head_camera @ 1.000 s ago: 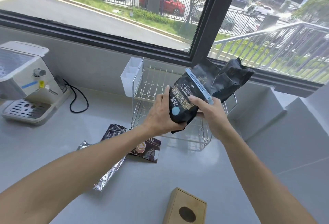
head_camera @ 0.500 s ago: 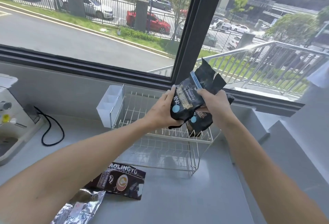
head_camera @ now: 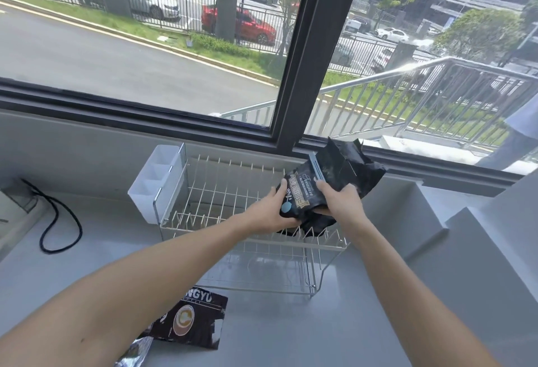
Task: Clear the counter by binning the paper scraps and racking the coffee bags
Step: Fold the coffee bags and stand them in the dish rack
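A black coffee bag (head_camera: 308, 192) with a blue clip across its top stands in the right end of the white wire rack (head_camera: 209, 200). My left hand (head_camera: 267, 212) grips its left side and my right hand (head_camera: 340, 200) grips its right side near the clip. Behind it, a second crumpled black bag (head_camera: 361, 168) leans at the rack's right end. On the counter in front lies a dark flat coffee bag (head_camera: 192, 320) with a cup picture, and a silver foil bag (head_camera: 134, 355) pokes in at the bottom edge.
A white divided holder (head_camera: 154, 180) hangs on the rack's left end. A black cable (head_camera: 58, 221) loops on the grey counter at the left. The window wall runs behind the rack, and a stepped grey ledge (head_camera: 422, 221) rises at the right.
Both hands have carried the clipped black bag forward and down into the rack's right end. The view has moved forward, so the coffee machine and the wooden box are out of sight.
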